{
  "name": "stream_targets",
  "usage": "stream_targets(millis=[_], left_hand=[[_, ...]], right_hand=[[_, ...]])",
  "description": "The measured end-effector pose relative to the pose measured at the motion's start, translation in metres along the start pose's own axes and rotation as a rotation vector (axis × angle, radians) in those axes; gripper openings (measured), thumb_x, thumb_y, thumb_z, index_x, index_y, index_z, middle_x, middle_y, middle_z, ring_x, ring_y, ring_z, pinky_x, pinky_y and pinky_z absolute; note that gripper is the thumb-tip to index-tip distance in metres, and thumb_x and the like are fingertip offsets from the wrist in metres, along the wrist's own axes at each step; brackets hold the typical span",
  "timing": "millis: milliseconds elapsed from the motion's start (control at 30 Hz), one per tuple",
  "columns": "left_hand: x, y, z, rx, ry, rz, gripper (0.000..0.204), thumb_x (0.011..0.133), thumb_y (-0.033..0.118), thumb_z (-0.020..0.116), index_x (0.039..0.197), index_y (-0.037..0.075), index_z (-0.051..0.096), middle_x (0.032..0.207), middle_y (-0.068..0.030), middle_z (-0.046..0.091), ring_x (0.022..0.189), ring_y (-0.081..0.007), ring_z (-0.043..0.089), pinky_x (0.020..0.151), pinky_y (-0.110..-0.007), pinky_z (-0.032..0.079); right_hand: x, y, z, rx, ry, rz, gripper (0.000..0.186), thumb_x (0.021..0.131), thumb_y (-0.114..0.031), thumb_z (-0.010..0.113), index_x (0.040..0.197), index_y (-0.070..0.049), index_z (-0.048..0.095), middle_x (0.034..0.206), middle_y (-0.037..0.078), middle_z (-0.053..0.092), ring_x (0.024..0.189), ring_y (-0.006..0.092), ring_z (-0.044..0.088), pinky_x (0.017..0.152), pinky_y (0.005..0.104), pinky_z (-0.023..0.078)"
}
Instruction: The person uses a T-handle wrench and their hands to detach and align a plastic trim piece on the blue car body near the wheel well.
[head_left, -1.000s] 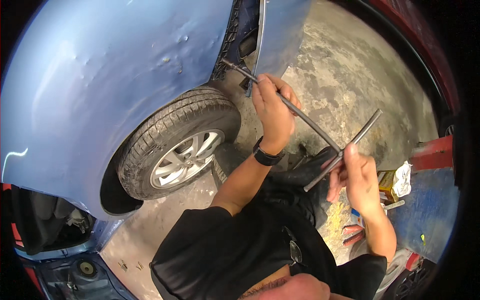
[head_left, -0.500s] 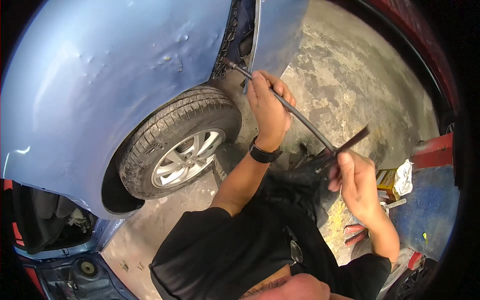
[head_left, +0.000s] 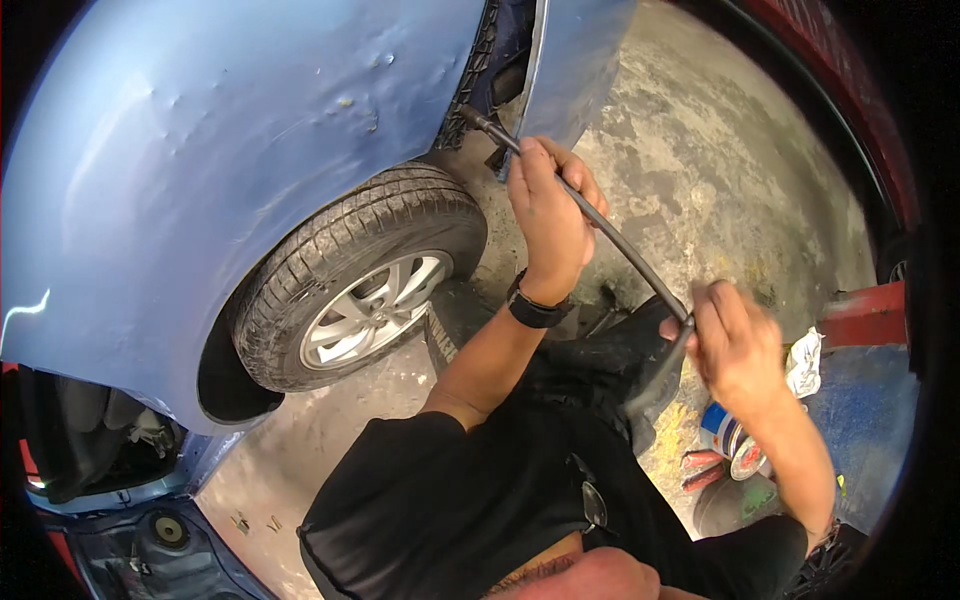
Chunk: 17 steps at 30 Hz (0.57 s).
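A long dark metal T-handle wrench [head_left: 632, 255] slants from the gap beside the blue car panel down toward my right. My left hand [head_left: 555, 215] is wrapped round its shaft near the far end. That tip reaches in by the panel's edge, and what it meets there cannot be made out. My right hand [head_left: 740, 345] is closed at the near end, by the cross handle, and is smeared by motion. One arm of the handle shows as a blur below the shaft. The blue car panel [head_left: 250, 130], with several small dents, fills the upper left.
Below the panel is a car wheel [head_left: 375, 310] with a worn tyre. A narrower blue panel [head_left: 575, 70] stands beyond the gap. Rags or white paper [head_left: 803, 362], a blue-and-white can [head_left: 722, 428] and red-handled tools [head_left: 703, 468] lie at the right. Concrete floor [head_left: 700, 150] stretches behind.
The cross handle has turned, and my right hand has shifted right along with it. My left hand and the shaft have moved slightly right. The blue-and-white can has come into view.
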<state>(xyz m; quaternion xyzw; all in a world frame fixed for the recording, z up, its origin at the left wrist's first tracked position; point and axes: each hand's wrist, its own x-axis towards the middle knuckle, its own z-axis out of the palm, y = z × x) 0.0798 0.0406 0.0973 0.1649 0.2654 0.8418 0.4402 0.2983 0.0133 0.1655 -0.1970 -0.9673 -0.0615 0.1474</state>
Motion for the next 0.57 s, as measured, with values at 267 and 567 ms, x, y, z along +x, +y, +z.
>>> stream_targets(millis=[267,567], left_hand=[[0.007,0.005,-0.007,0.006,0.005,0.01,0.025,0.107,0.033,0.039,0.091,0.014,0.047,0.067,0.0009,0.045,0.045,-0.012,0.037,0.042,-0.03,0.03],[0.007,0.002,-0.009,0.046,0.0,0.032,0.025,0.107,0.035,0.041,0.095,0.014,0.048,0.067,0.0005,0.045,0.045,-0.0126,0.038,0.042,-0.032,0.033]], right_hand=[[-0.02,-0.035,0.006,0.337,0.157,0.399,0.041,0.089,-0.02,0.077,0.116,0.008,0.063,0.084,0.014,0.063,0.072,0.025,0.067,0.055,0.0349,0.051],[-0.014,-0.012,-0.001,-0.032,-0.264,0.072,0.051,0.096,-0.023,0.064,0.138,0.005,0.055,0.111,0.021,0.058,0.092,0.0287,0.064,0.075,0.0449,0.056]])
